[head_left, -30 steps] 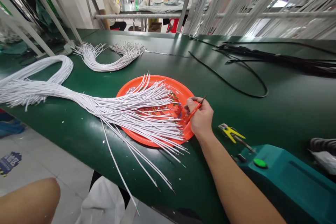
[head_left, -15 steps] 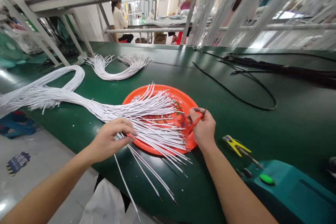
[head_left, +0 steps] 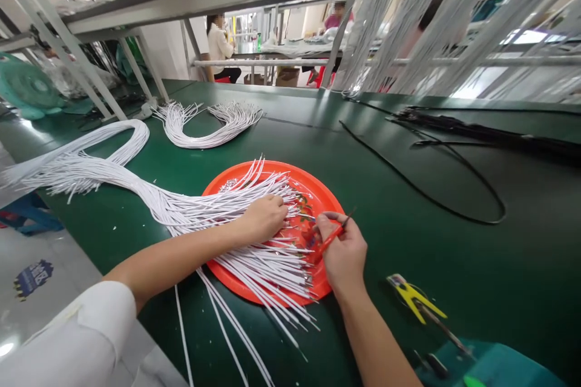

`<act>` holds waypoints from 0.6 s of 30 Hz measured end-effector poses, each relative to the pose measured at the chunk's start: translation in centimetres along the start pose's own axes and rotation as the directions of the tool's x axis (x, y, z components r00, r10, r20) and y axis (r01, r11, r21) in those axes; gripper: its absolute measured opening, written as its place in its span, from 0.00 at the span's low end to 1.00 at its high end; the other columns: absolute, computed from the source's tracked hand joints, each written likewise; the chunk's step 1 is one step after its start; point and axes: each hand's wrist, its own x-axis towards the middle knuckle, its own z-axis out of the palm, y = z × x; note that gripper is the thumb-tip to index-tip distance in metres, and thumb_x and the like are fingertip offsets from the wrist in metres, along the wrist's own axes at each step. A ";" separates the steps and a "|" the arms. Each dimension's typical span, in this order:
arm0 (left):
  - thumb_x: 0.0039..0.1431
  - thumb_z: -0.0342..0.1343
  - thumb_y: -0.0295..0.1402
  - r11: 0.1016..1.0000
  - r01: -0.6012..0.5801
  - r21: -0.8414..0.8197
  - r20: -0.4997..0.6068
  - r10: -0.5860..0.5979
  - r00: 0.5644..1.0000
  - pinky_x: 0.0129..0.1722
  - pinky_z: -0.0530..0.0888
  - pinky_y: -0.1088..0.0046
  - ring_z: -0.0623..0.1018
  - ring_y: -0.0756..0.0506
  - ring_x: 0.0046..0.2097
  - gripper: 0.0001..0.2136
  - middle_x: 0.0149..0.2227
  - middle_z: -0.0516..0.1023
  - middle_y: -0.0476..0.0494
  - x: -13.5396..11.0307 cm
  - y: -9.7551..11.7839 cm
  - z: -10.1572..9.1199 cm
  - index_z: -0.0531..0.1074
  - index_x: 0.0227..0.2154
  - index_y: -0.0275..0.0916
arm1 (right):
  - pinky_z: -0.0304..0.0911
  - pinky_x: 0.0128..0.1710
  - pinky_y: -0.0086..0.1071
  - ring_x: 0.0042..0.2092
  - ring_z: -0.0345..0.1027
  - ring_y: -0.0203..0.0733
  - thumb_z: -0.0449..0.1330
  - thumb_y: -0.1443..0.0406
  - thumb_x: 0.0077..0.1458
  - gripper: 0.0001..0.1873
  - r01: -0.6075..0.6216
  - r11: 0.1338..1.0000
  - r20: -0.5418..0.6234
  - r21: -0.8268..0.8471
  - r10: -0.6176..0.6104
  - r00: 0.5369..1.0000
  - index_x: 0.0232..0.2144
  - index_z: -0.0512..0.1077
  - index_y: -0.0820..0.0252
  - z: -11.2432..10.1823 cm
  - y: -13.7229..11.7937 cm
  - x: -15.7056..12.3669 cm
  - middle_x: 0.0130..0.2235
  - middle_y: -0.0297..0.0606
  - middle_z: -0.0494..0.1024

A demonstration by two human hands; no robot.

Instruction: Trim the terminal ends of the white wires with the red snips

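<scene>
A big bundle of white wires (head_left: 136, 190) runs across the green table, its ends fanned over an orange plate (head_left: 327, 193). My left hand (head_left: 263, 217) rests on the wire ends above the plate, fingers curled down onto them. My right hand (head_left: 342, 251) sits at the plate's right edge, closed on red tweezers (head_left: 329, 236) whose tips point at the plate's middle. Small metal bits lie on the plate near its far rim.
A second white wire bundle (head_left: 209, 127) lies further back. Black cables (head_left: 454, 151) loop across the right of the table. A yellow clip tool (head_left: 411, 296) and a teal machine (head_left: 494, 369) sit near my right arm. People sit at benches behind the metal frame.
My left hand has come in from the lower left and moved right along the wires onto the plate. My right hand has stayed at the plate's edge with the tweezers.
</scene>
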 end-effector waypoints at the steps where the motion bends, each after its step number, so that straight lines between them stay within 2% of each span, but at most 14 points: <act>1: 0.57 0.50 0.31 1.000 0.012 0.015 0.010 -0.012 1.000 0.41 0.70 0.65 0.72 0.42 0.40 0.08 0.34 0.73 0.37 0.2 -0.1 0.2 0.72 0.30 0.32 | 0.62 0.22 0.28 0.22 0.65 0.34 0.64 0.53 0.42 0.19 -0.008 1.000 0.006 -0.003 0.008 1.000 0.31 0.68 0.59 0.0 -0.1 -0.1 0.22 0.31 0.71; 4: 0.59 0.48 0.30 0.997 0.063 -0.037 -0.040 -0.064 0.997 0.43 0.69 0.65 0.72 0.43 0.41 0.08 0.36 0.74 0.37 -0.1 0.1 -0.1 0.71 0.32 0.33 | 0.63 0.24 0.28 0.23 0.66 0.34 0.63 0.53 0.42 0.18 -0.022 0.999 0.012 -0.027 0.022 1.000 0.32 0.68 0.59 -0.2 -0.3 -0.3 0.23 0.31 0.71; 6: 0.59 0.48 0.31 0.962 0.128 -0.243 -0.157 -0.169 0.973 0.42 0.69 0.68 0.73 0.46 0.39 0.08 0.34 0.75 0.42 -0.9 0.6 -0.9 0.71 0.34 0.35 | 0.63 0.24 0.28 0.24 0.66 0.34 0.63 0.53 0.43 0.18 -0.023 0.998 0.010 -0.061 0.024 1.000 0.32 0.68 0.59 -0.3 -0.2 -0.3 0.23 0.31 0.72; 9: 0.58 0.50 0.33 0.815 0.196 -0.545 -0.199 -0.353 0.914 0.35 0.70 0.73 0.74 0.49 0.32 0.07 0.30 0.77 0.47 -2.2 1.6 -1.8 0.72 0.32 0.37 | 0.63 0.23 0.28 0.23 0.66 0.35 0.64 0.53 0.41 0.19 -0.030 0.993 0.027 -0.116 0.033 0.999 0.32 0.69 0.59 -0.5 -0.1 -0.2 0.22 0.31 0.71; 13: 0.57 0.51 0.34 0.695 0.124 -0.709 -0.230 -0.394 0.890 0.35 0.70 0.74 0.75 0.49 0.31 0.09 0.29 0.78 0.47 -3.3 2.4 -1.4 0.74 0.36 0.38 | 0.65 0.27 0.30 0.26 0.69 0.37 0.66 0.55 0.38 0.19 0.003 0.980 0.039 -0.199 0.005 0.999 0.31 0.70 0.59 -0.6 0.0 -0.2 0.24 0.33 0.73; 18: 0.57 0.51 0.32 0.602 0.091 -0.793 -0.175 -0.367 0.913 0.35 0.69 0.76 0.75 0.50 0.33 0.09 0.31 0.78 0.46 -3.3 2.6 -0.6 0.76 0.34 0.37 | 0.68 0.32 0.32 0.32 0.71 0.40 0.65 0.60 0.41 0.13 0.109 0.979 0.091 -0.170 -0.094 0.991 0.31 0.69 0.59 0.0 -0.9 -1.1 0.31 0.37 0.76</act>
